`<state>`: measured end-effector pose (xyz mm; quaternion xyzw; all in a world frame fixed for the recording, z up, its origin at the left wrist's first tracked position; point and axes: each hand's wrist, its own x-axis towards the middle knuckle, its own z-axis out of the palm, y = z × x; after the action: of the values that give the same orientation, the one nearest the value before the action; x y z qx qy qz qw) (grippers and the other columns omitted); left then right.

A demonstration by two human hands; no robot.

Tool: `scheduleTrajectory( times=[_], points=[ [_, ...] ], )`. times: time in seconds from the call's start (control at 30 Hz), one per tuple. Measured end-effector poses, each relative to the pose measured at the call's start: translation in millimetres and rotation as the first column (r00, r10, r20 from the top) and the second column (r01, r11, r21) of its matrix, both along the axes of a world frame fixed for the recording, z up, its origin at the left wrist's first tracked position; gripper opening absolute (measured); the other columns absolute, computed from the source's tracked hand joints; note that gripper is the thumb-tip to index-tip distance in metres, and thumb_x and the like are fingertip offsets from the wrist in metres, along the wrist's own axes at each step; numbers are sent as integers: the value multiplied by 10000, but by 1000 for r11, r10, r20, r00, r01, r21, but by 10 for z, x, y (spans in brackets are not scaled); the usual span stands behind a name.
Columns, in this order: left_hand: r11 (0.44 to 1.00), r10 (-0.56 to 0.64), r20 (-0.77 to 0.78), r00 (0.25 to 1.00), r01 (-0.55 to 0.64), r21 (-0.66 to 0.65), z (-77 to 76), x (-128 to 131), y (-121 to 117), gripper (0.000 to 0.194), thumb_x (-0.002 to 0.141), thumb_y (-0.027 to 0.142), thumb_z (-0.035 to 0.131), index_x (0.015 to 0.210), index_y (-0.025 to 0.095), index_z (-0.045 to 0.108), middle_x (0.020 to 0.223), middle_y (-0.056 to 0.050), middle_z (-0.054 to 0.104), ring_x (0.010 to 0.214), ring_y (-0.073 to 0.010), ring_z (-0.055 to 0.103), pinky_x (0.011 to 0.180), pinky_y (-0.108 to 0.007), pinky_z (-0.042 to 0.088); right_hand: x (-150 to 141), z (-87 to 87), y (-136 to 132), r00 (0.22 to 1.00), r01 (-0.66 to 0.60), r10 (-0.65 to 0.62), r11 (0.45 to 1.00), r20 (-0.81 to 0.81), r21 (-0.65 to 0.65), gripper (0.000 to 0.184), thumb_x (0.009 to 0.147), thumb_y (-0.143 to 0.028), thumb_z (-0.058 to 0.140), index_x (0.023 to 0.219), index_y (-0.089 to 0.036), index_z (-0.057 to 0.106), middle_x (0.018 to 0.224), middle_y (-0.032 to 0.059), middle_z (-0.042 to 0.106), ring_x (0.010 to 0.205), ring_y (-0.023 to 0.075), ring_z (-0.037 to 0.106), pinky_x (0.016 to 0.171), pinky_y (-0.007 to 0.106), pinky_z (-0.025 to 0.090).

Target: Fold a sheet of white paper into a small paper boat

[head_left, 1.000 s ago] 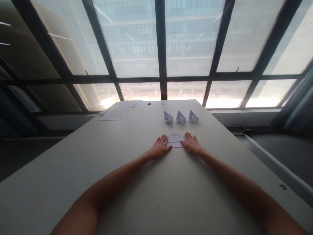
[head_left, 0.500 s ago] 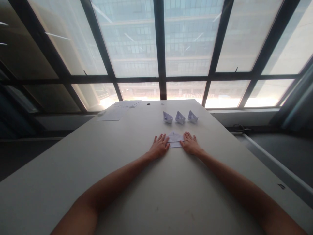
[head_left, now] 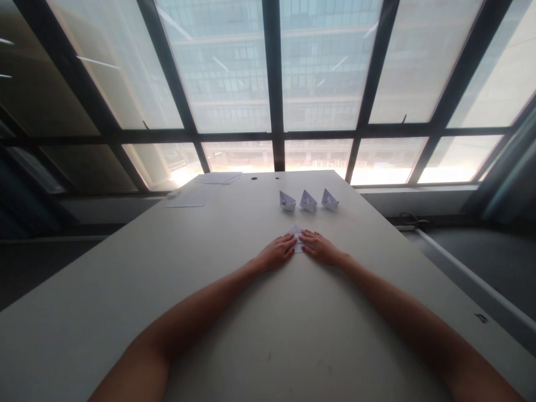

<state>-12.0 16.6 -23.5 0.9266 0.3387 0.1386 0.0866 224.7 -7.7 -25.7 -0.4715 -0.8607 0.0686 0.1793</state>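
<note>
A flat folded piece of white paper (head_left: 296,233) lies on the pale table (head_left: 234,312), mostly covered by my hands. My left hand (head_left: 277,252) rests flat on its left part, fingers stretched toward the middle. My right hand (head_left: 319,248) lies flat on its right part, its fingertips meeting those of the left. Only the paper's far tip shows between them. Three finished folded paper boats (head_left: 308,200) stand in a row just beyond the hands.
Loose white sheets (head_left: 189,196) and another stack (head_left: 220,177) lie at the far left of the table. Two small round holes (head_left: 254,178) mark the table's far edge. A large window with dark frames (head_left: 272,134) rises behind.
Both hands have slid inward over the folded paper, from its outer corners to its middle, so the fingertips now meet and cover most of it.
</note>
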Motion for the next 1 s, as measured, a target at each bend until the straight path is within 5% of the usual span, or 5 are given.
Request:
scheduleTrajectory(
  times=[0.27,0.57,1.0],
  points=[
    [999,32,-3,999,-32,-19,20,6,-11,516,1002,390,441,1477,188,428,1545,-110,401,1449,-228,346,1207,-422,265,-15,30,-14,1000,23,-23,999,7,-25,564,970,-420,501,1483,-192,448,1562,134,366,1467,248,302,1196,477,234],
    [995,25,42,999,-29,98,94,9,-30,458,949,398,546,1369,217,560,1381,-94,588,1293,-250,522,1121,-376,396,-11,118,-52,997,32,-30,999,-73,20,566,896,-428,632,1411,-208,548,1459,107,527,1358,252,481,1141,376,363],
    [993,41,-40,998,-36,115,193,6,-27,494,930,483,584,1363,245,560,1267,-80,645,1174,-284,551,1018,-375,442,-24,181,-87,996,69,-68,998,-63,11,520,863,-435,676,1347,-256,615,1388,62,601,1265,272,573,1077,345,418]
  ],
)
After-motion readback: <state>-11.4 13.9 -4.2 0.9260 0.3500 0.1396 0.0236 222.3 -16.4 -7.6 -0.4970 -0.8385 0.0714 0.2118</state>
